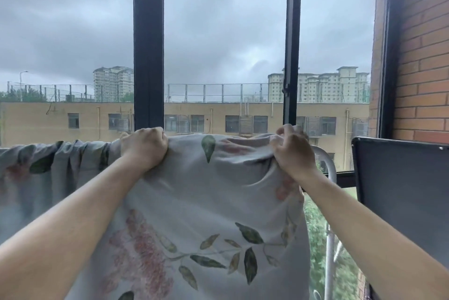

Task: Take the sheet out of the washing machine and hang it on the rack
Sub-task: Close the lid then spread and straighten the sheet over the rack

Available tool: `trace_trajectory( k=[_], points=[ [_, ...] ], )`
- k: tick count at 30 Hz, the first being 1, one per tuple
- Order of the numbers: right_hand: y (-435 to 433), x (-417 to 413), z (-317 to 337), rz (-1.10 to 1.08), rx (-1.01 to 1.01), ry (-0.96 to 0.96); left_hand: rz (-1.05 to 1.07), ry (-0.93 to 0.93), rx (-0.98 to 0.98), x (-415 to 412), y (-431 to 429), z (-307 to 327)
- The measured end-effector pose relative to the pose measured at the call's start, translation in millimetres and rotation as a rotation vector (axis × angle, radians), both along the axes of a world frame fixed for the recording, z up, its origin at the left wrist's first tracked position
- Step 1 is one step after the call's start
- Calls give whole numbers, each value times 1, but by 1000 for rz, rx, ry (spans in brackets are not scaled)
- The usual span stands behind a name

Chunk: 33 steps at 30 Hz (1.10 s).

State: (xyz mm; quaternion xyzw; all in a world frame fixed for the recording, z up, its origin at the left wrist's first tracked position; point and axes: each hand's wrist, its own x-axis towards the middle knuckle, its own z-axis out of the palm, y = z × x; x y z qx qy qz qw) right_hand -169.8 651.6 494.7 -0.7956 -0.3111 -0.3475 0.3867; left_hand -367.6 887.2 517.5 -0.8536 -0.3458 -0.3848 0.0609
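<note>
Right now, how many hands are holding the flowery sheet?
2. The left hand grips the top edge of the sheet left of the middle. The right hand pinches the same edge further right. Both are raised in front of the window.

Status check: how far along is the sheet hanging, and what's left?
Done: the sheet is out of the machine and up at the rack, only its white curved end showing at right. In hand: the left hand and right hand each grip its top edge, a flat span between them. Left: the stretch beyond the left hand hangs bunched in folds, so it likely needs spreading out before letting go.
</note>
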Motion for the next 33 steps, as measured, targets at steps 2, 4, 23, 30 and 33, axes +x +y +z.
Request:
trace_trajectory(
  k=[2,4,23,30,33],
  points=[
    [-19,3,0,-26,68,188,-84,-69,-9,9,-17,7],
    [-27,6,-1,-19,90,419,-170,-82,-9,21,-41,12],
    [41,-76,117,264,-316,397,-527,-63,-508,5,-48,33],
    [112,-158,142,176,-595,70,-850,-396,-1150,-31,-7,28],
    [124,-177,142,148,-647,125,-965,-371,-1207,-40,1,21]
  ],
)
